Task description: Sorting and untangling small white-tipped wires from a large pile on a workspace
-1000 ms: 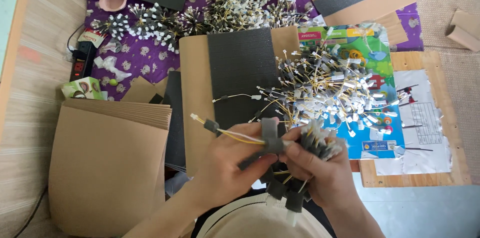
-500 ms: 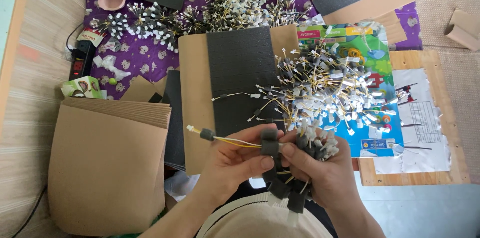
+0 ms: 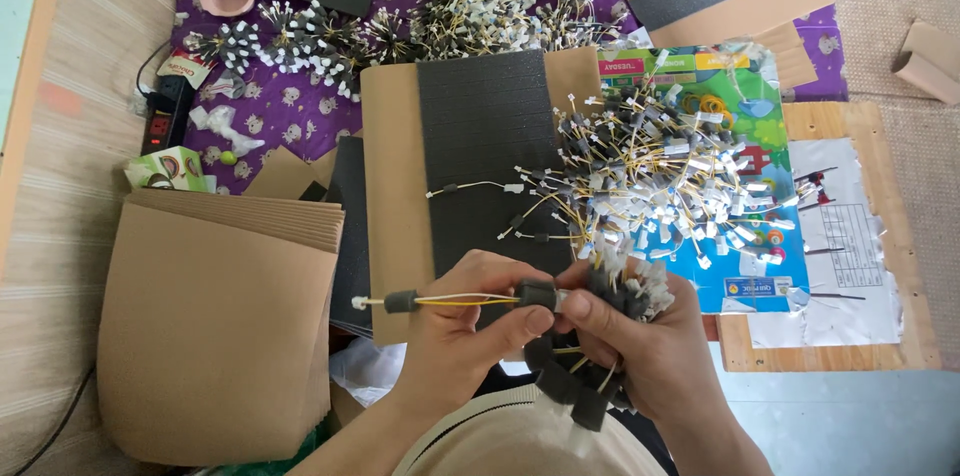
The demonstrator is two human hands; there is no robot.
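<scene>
My left hand [image 3: 468,336] pinches a thin yellow-and-white wire [image 3: 455,301] that sticks out to the left, with a small black sleeve [image 3: 400,302] near its free end. A second black sleeve [image 3: 537,293] sits at my fingertips where both hands meet. My right hand [image 3: 640,346] grips a bundle of similar wires [image 3: 575,386] with black sleeves and white tips, some hanging below the fist. Just beyond the hands lies a large loose pile of the same wires [image 3: 660,181], partly on a cardboard sheet covered with black foam [image 3: 485,146].
A stack of brown cardboard sheets [image 3: 215,326] lies at the left. More wire bundles [image 3: 400,21] rest on a purple cloth at the back, beside a black power strip [image 3: 165,116]. A colourful board [image 3: 745,136], a printed paper [image 3: 850,236] and a wooden board [image 3: 890,331] lie at the right.
The single wire has swung from tilted to nearly level and slid left, as my left hand drew it out from the bundle. My right hand stays put on the bundle.
</scene>
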